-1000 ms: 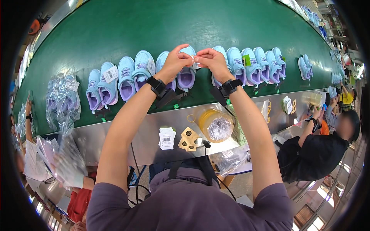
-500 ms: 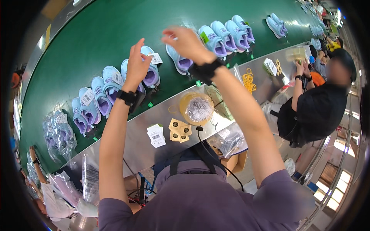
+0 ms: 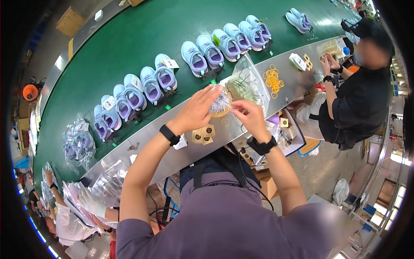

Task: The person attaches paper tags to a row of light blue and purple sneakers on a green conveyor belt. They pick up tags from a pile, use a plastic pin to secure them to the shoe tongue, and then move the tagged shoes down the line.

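A round yellowish tub [image 3: 221, 113] filled with a bundle of thin whitish strands [image 3: 221, 102] stands on the metal ledge in front of me. My left hand [image 3: 196, 110] reaches over the tub's left side, its fingers stretched out over the strands. At the tub's right rim is my right hand [image 3: 251, 117], with thumb and forefinger pinched together; whatever is between them is too small to make out. Several tan square cards [image 3: 202, 134] with dark round spots lie just below the tub. White tags [image 3: 181, 142] show partly behind my left wrist.
Pairs of light blue shoes [image 3: 194, 58] with purple linings stand along the green belt [image 3: 129, 47]. Bagged shoes [image 3: 79, 142] lie at left. Right of the tub are a clear bag of dark strands [image 3: 248, 88] and yellow rubber bands [image 3: 273, 81]. A co-worker [image 3: 364, 90] stands at right.
Both hands have come down from above the shoes to the tub. Another shoe now shows beside the one where my right hand was. The view has shifted slightly.
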A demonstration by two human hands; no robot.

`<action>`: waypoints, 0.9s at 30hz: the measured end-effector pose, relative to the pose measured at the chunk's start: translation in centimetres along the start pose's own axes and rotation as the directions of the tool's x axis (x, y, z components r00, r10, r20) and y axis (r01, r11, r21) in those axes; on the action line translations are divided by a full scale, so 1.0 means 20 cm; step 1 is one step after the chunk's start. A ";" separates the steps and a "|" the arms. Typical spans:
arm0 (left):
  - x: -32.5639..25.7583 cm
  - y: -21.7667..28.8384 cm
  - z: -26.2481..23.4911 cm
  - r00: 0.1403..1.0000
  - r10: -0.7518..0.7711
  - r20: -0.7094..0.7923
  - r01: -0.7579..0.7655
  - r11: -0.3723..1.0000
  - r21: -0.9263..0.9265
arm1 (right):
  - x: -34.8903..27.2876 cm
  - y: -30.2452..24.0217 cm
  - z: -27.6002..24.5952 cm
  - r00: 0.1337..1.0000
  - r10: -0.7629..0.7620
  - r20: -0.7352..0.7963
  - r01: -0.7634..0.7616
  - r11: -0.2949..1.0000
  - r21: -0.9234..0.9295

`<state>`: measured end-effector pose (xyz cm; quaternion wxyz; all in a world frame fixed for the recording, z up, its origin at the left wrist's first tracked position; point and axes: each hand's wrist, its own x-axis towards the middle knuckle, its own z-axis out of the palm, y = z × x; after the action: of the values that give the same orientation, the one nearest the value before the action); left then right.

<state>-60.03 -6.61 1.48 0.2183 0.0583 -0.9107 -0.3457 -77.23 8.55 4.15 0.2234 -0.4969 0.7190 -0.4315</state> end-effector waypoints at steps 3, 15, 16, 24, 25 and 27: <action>0.02 0.03 0.08 0.999 0.027 0.032 -0.030 0.994 0.104 | 0.00 0.04 0.06 0.994 -0.106 -0.037 0.102 0.990 -0.097; -0.07 0.05 0.25 0.936 -0.139 -0.324 0.192 0.971 0.141 | -0.15 -0.17 -0.18 0.980 0.017 0.196 -0.042 0.991 0.126; -0.13 0.04 0.23 0.852 -0.266 -0.452 0.308 0.951 0.021 | -0.16 -0.11 -0.12 0.931 0.050 0.362 -0.064 0.998 0.027; -0.72 -0.12 0.23 0.236 -0.916 -0.324 0.874 0.346 -0.341 | -0.24 0.35 0.35 0.945 0.129 0.300 0.007 0.910 -0.415; -0.76 -0.13 0.26 0.214 -0.935 -0.284 0.878 0.311 -0.363 | -0.24 0.37 0.37 0.943 0.122 0.308 0.019 0.908 -0.418; -0.79 -0.14 0.34 0.192 -0.932 -0.309 0.891 0.297 -0.343 | -0.22 0.41 0.38 0.944 0.116 0.308 0.035 0.895 -0.445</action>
<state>-48.85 -0.66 -10.54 0.1791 0.6547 -0.6015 -0.4213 -73.90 10.66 -7.19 0.2287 -0.5839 0.7618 -0.1627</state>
